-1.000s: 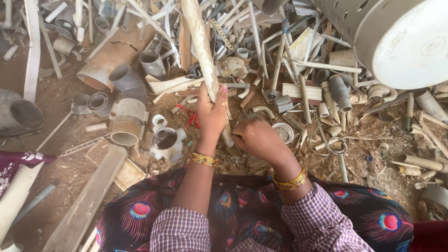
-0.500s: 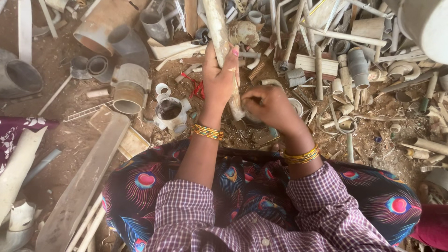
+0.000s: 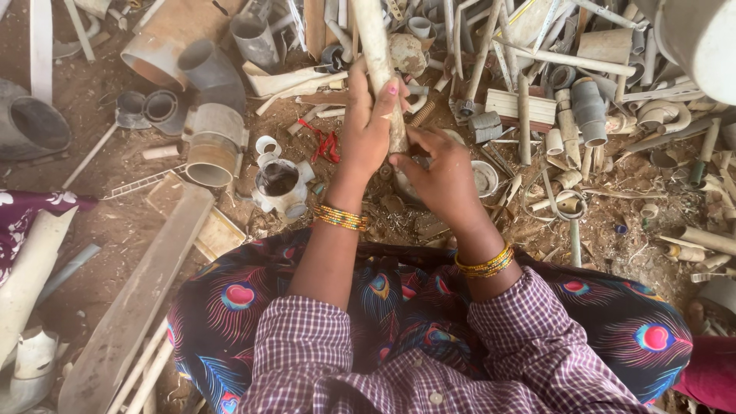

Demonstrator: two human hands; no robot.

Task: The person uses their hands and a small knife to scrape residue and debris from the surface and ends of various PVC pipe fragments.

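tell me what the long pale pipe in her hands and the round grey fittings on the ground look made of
The long pale pipe, gripped by the left hand with the right hand at its lower end, looks like rigid plastic: matte, off-white, dirt-stained, with no rust. The grey elbow fitting also looks like moulded plastic, smooth and dull. The ridged grey coupling seems the same, though dust hides its finish.

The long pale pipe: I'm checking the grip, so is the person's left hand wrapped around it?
Yes, the left hand is closed around the long pale pipe, while the right hand sits at its lower end.
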